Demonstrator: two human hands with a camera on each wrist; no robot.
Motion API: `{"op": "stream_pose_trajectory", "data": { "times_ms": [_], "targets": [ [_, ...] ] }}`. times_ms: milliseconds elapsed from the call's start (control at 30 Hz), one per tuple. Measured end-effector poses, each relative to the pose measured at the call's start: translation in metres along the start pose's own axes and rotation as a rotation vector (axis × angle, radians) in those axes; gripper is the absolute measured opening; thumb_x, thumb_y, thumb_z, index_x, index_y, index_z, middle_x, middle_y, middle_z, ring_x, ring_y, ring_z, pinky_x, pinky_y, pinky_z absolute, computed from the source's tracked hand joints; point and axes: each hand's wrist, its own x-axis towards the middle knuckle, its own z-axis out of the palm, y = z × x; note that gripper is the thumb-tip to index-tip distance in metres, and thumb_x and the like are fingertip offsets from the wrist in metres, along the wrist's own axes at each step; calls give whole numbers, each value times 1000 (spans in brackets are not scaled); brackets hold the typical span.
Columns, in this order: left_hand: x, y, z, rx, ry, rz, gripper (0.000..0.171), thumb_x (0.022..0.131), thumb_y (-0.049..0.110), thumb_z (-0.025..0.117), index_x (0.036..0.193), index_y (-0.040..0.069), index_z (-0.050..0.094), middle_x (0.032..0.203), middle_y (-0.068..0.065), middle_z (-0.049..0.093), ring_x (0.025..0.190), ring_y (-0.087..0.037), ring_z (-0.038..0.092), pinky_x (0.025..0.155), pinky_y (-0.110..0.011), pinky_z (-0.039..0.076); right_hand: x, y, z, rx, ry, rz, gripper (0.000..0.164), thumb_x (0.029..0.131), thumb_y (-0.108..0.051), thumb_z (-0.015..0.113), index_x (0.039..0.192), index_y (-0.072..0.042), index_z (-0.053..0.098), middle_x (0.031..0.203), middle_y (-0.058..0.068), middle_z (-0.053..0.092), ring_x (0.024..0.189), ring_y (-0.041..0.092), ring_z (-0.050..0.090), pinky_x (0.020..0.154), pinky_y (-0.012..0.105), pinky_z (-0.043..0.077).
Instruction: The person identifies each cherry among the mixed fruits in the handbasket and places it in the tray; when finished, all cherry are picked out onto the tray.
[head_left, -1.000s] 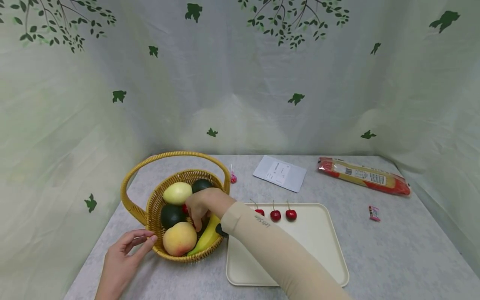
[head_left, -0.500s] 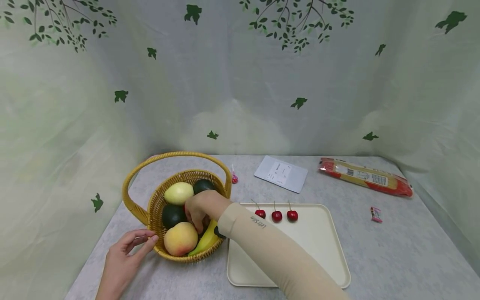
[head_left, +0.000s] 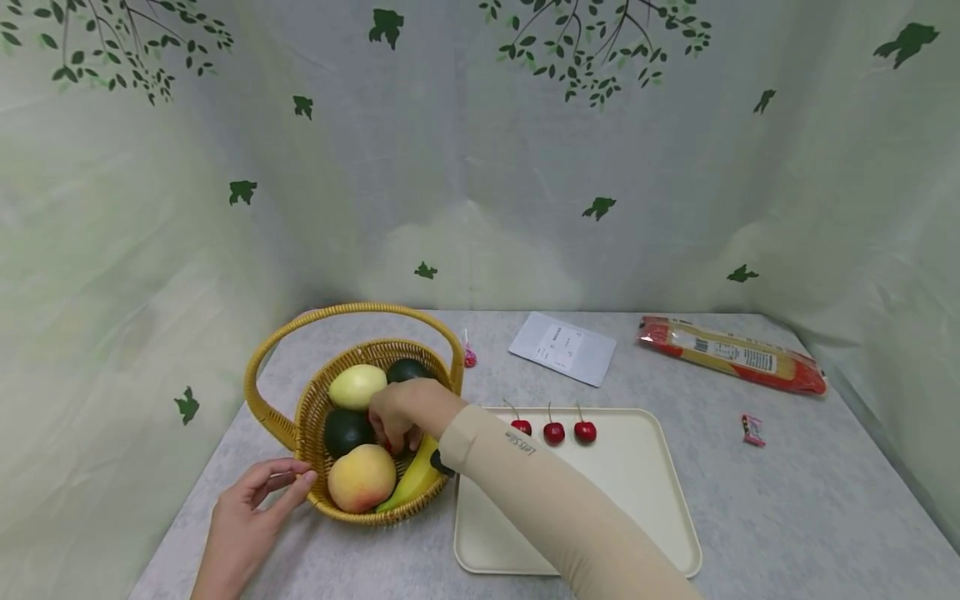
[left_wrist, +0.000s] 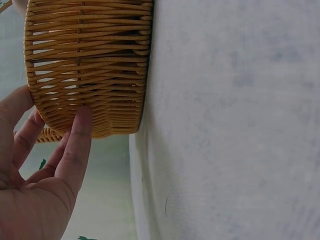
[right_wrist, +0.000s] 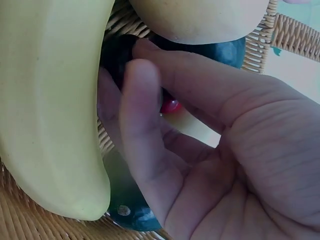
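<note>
A yellow wicker basket (head_left: 375,515) with a tall handle holds a peach (head_left: 362,479), a banana (head_left: 411,483), a pale yellow fruit (head_left: 357,387) and dark green fruits (head_left: 348,432). At its near-left rim my left hand (head_left: 251,521) pinches the edge, the thumb (left_wrist: 80,135) against the woven wall. Down among the fruit, my right hand (head_left: 408,408) has curled fingers around a dark rounded fruit (right_wrist: 119,55), beside the banana. The fingers hide much of that fruit, so its kind is unclear. Something shiny and red (right_wrist: 171,105) shows behind them.
A cream tray (head_left: 652,533) lies right of the basket, under the right forearm, with three cherries (head_left: 553,433) along its far side. Behind are a lollipop (head_left: 470,358), a grey packet (head_left: 562,348) and a long red-gold package (head_left: 731,354). A small pink wrapper (head_left: 753,430) lies right.
The right hand has shifted slightly within the basket, and more red shows beside its fingers. The left hand keeps its place at the rim. The head view has moved slightly.
</note>
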Motion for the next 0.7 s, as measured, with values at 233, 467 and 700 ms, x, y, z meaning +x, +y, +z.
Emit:
{"op": "stream_pose_trajectory", "data": {
  "times_ms": [233,467,700],
  "targets": [
    [0,-7,5,-21,5,29,30,101,31,79,122,9,76,109,22,73,96,11,66,83,-4,50,3,-2,5,-68,3,28,16,94,-4,81,96,-16,71,97,-5,65,74,12,70,63,21,61],
    [-6,-10,10,-42,19,60,27,101,26,79,121,8,76,108,22,73,96,10,67,82,-6,53,7,2,12,-122,60,5,18,94,-13,82,90,-18,65,86,-5,67,73,12,68,58,22,55],
    [-12,-14,15,-54,30,47,27,101,26,79,121,7,76,105,23,72,95,11,67,79,-9,57,-2,10,15,-249,178,-130,18,97,-32,80,91,-19,68,84,-8,65,71,7,56,62,21,47]
  ]
}}
